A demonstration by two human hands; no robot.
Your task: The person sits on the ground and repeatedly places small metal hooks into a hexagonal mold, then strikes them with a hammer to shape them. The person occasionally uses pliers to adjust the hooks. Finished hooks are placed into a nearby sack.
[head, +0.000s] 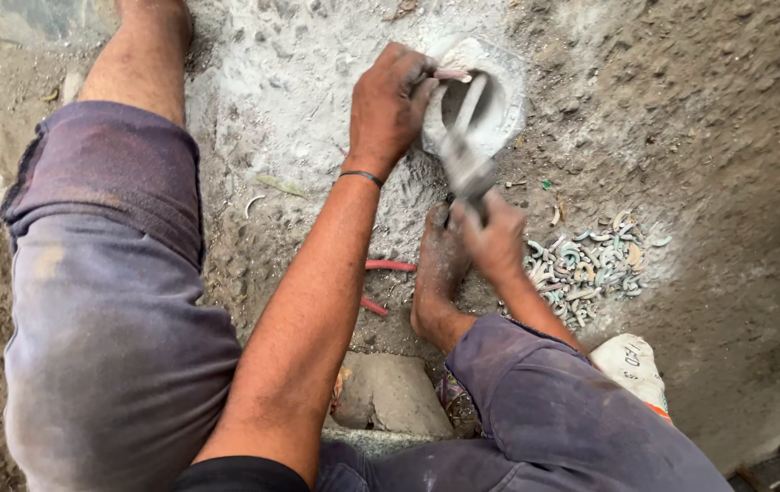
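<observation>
left hand point(388, 107) pinches pink curved piece point(452, 75) over stone block point(508, 100) | right hand point(492, 239) fist-closed on hammer point(465, 155), just below | keep fingertips clear of strike | cut bits pile point(590, 264) beside right hand

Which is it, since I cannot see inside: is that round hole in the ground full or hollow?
Hollow near the top: the hole shows a dark interior. Depth cannot be told.

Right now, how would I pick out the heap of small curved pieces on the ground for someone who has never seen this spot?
Start at the pale round block with a hole set in the dusty ground near the top of the view. Go down past the right hand gripping the hammer. The heap lies just right of that hand: many small greenish and tan curved bits, unlike the two red pieces left of the foot.
</observation>
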